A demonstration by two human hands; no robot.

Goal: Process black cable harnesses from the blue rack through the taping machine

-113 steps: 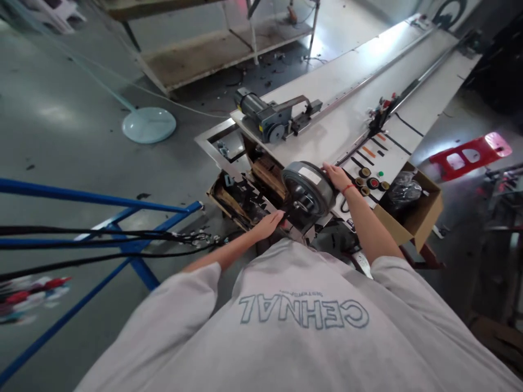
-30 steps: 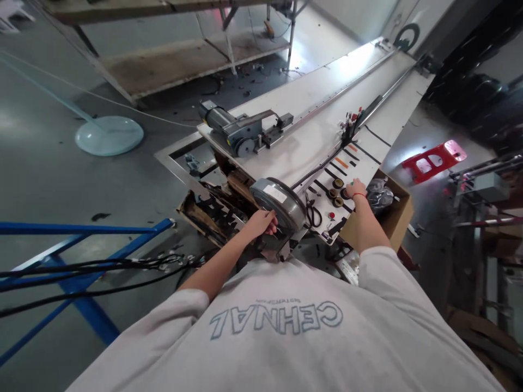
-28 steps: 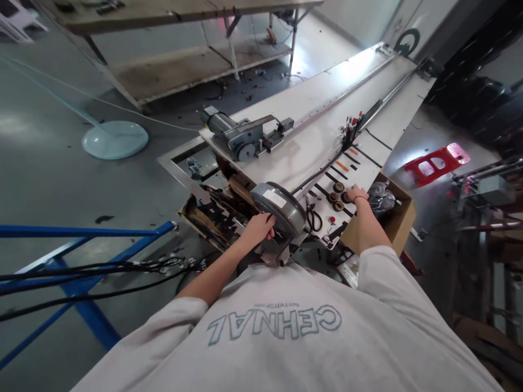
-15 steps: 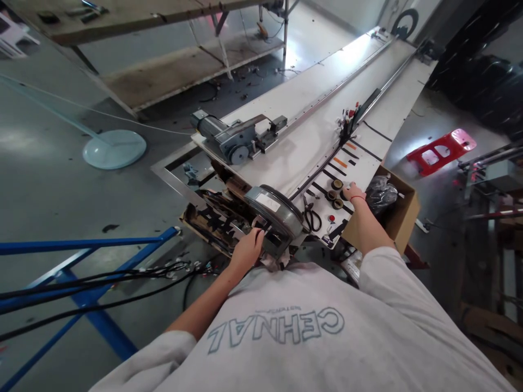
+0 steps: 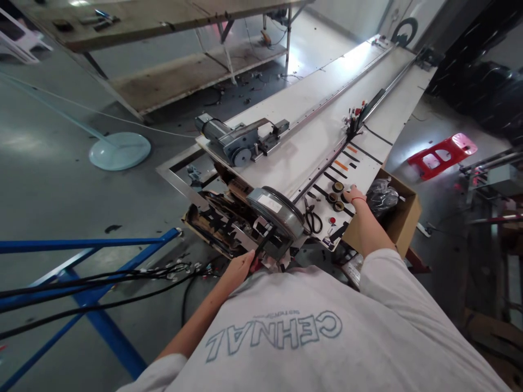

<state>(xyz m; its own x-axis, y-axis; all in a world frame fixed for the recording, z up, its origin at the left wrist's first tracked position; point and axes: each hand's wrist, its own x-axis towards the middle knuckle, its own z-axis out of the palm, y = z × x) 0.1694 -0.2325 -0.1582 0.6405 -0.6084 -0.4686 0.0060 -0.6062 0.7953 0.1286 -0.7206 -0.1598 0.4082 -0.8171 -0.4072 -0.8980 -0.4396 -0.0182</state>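
Note:
Pinched in my left hand is the end of a black tape strip. It runs from the front of a grey round-bodied tape dispenser, which sits at the near end of the long white table. My right hand rests low at the table's right edge, its fingers curled beside several small tape rolls; what lies under the fingertips is hidden. Black-handled scissors lie between the dispenser and the rolls. Short black strips and orange strips lie along the table beyond.
A cardboard box with a dark plastic bag stands right of the table. A motor unit sits on the table's left side. A rail with a black clamp runs lengthwise. Blue framing and cables are at lower left; a red stool is right.
My left hand has moved down and toward me from the dispenser, and a length of black tape now stretches between them. My right hand stays by the rolls. The view has shifted slightly.

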